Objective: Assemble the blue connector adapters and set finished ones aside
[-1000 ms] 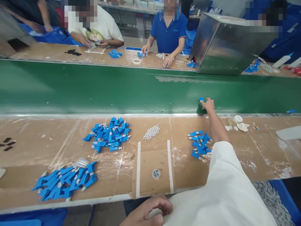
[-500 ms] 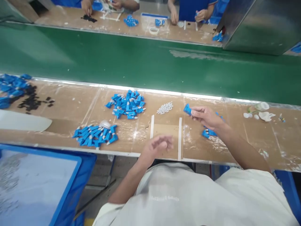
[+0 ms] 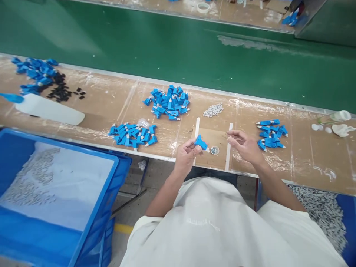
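Note:
My left hand (image 3: 187, 154) is closed on a blue plastic piece (image 3: 200, 142) with a pale tip, gripped between thumb and fingers. Just right of that tip, a small round clear dish (image 3: 214, 150) lies on the table between two white tape strips. My right hand (image 3: 246, 147) hovers by the right-hand strip (image 3: 229, 148), thumb and forefinger drawn together in a pinch; anything between them is too small to make out. Small grey-white pellets (image 3: 213, 110) form a heap beyond the dish. More blue pieces (image 3: 271, 134) lie to the right of my right hand.
Two piles of blue pieces, one far (image 3: 168, 103) and one near (image 3: 132, 135), lie left of my hands. Further left are a white bottle (image 3: 50, 109) and black pads (image 3: 60, 89). A clear cup (image 3: 340, 115) lies far right. Blue bins (image 3: 108, 178) flank me; a green surface (image 3: 178, 48) runs behind.
The blue piece has passed from my right hand to my left, which was empty. My right hand has come closer in. The view has tilted down, and the clear dish now shows.

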Demonstrator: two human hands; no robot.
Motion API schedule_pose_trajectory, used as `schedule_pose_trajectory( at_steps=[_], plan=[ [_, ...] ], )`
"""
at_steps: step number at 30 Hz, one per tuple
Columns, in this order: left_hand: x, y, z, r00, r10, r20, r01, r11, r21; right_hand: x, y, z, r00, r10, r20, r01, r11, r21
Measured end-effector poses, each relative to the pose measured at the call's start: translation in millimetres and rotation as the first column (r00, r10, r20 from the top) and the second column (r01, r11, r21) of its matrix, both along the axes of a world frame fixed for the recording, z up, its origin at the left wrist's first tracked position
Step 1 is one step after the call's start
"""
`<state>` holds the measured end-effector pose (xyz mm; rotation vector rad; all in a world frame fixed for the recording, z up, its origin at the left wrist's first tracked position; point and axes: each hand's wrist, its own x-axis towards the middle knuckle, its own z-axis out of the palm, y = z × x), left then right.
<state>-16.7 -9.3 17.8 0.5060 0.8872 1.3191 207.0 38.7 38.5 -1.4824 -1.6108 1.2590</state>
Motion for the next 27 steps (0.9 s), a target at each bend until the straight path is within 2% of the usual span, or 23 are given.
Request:
schedule_pose_trajectory(
  at_steps=[2,5,8,11,16,22,27],
  plan=[
    [-8.4,-2.0,-6.5,0.999,-0.024,0.041,0.026,0.999,-0.045,9.1,-5.5,-12.9,0.992,-0.002,0.127,-0.007,0.997,0.071],
    [-15.0,-4.4,-15.9,0.993,-0.07,0.095,0.079,0.992,-0.101,13.2,-18.7,-29.3,0.976,0.135,0.169,-0.154,0.982,0.111],
    [-16.9,-6.6,-23.9,0.984,-0.114,0.135,0.131,0.983,-0.13,11.3,-28.8,-39.2,0.95,0.228,0.214,-0.277,0.932,0.236],
    [-17.3,-8.6,-30.4,0.972,-0.153,0.18,0.183,0.969,-0.166,9.2,-31.1,-46.0,0.927,0.265,0.267,-0.349,0.871,0.345],
    [-17.3,-12.6,-36.1,0.952,-0.177,0.25,0.232,0.949,-0.212,7.5,-27.2,-55.0,0.883,0.313,0.348,-0.44,0.808,0.39],
    [-18.8,-18.5,-40.5,0.956,-0.121,0.268,0.188,0.952,-0.242,6.7,-27.4,-54.6,0.887,0.306,0.345,-0.438,0.794,0.421],
    [-18.2,-20.6,-41.5,0.955,-0.127,0.267,0.195,0.949,-0.246,2.0,-26.5,-50.4,0.926,0.237,0.294,-0.348,0.84,0.417]
  ],
)
